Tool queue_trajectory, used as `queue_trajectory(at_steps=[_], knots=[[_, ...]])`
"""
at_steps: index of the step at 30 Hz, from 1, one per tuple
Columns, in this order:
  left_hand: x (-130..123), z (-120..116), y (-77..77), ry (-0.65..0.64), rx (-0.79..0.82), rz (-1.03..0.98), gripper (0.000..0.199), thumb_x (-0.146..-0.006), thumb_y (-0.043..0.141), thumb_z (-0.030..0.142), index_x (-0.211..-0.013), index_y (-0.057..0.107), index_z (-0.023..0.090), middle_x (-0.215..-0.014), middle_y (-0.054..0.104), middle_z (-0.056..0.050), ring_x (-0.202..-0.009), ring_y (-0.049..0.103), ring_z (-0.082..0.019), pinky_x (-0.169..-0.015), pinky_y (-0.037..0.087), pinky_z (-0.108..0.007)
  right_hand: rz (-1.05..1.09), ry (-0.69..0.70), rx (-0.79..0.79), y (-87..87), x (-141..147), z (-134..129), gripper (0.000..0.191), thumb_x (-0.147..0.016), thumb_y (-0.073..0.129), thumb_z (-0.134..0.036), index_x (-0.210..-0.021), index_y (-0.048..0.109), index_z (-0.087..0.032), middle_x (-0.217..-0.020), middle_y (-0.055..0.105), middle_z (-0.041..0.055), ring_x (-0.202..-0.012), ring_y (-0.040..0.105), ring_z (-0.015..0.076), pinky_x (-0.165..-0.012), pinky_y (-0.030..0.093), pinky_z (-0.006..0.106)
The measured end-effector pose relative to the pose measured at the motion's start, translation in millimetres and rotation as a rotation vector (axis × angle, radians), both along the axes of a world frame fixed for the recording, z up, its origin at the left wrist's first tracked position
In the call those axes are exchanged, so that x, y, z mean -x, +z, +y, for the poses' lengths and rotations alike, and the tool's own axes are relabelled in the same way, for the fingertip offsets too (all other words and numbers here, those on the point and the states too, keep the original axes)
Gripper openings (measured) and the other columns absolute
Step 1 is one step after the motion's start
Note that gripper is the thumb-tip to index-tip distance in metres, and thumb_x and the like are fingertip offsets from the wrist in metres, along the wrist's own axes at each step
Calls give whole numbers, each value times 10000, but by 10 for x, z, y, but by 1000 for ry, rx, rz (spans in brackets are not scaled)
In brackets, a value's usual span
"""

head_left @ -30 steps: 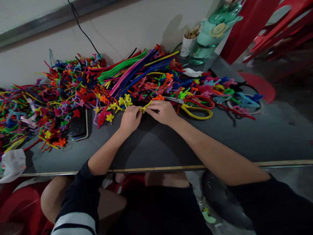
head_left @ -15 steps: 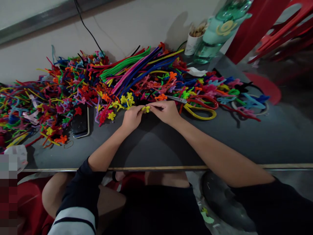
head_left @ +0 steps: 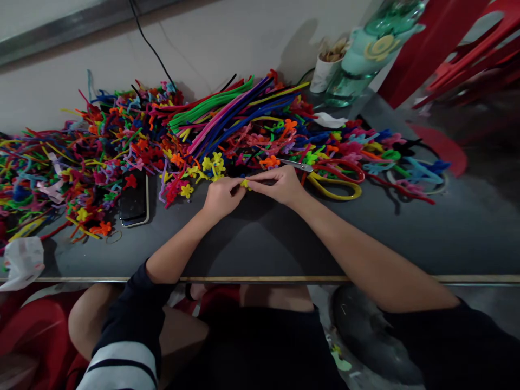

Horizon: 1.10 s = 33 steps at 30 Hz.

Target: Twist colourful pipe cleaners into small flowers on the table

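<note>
Between the fingertips of both hands is a small yellow pipe-cleaner flower [head_left: 245,184], partly hidden by the fingers. My left hand [head_left: 222,197] pinches it from the left, thumb and fingers closed. My right hand [head_left: 280,186] grips its other side with thumb and forefinger pressed together. Just beyond my left hand lie several finished yellow flowers [head_left: 214,164]. A pair of scissors with yellow and red handles [head_left: 337,187] rests right of my right hand, its blades pointing left. Behind both hands lies a bundle of straight pipe cleaners [head_left: 227,116] in green, pink, purple and blue.
A heap of coloured pipe-cleaner pieces [head_left: 101,141] spreads along the wall. A phone [head_left: 135,200] lies at its front left. At the back right stand a green bottle [head_left: 357,65] and a paper cup [head_left: 324,75]. A crumpled plastic bag [head_left: 24,262] hangs over the left table edge.
The fingertips have drawn a little closer around the yellow flower, covering more of it. The view has shifted slightly; the things on the table stay as they were.
</note>
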<state>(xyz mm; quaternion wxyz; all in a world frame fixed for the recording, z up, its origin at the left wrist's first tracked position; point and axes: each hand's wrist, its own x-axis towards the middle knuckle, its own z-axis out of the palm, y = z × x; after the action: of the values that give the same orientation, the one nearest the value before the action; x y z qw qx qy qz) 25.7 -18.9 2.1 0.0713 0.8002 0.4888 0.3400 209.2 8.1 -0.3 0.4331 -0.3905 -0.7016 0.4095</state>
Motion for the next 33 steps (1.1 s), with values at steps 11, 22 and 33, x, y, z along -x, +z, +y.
queue_trajectory(at_steps=[11,22,33], knots=[[-48,-25,98,65,102,49,172,-829,551,146,-782,714,175,-708,703,-40,-678,631,-152,-641,471,-259,10,56,63,-28,9,43,274,-730,742,-476,-873,796,-248,-761,770,30,-667,719,209,-621,579,345],[-26,-7,26,123,185,-169,225,-885,598,226,-1067,729,205,-930,763,-54,-738,695,-153,-696,548,-279,46,16,100,-37,49,67,350,-741,704,-574,-798,787,-239,-634,728,27,-560,672,181,-526,540,322],[-31,-33,32,56,208,-343,155,-855,629,231,-938,760,222,-896,770,-30,-763,715,-154,-670,576,-273,57,151,181,-59,-21,141,334,-691,749,-574,-756,775,-248,-707,753,28,-570,670,168,-550,565,353]])
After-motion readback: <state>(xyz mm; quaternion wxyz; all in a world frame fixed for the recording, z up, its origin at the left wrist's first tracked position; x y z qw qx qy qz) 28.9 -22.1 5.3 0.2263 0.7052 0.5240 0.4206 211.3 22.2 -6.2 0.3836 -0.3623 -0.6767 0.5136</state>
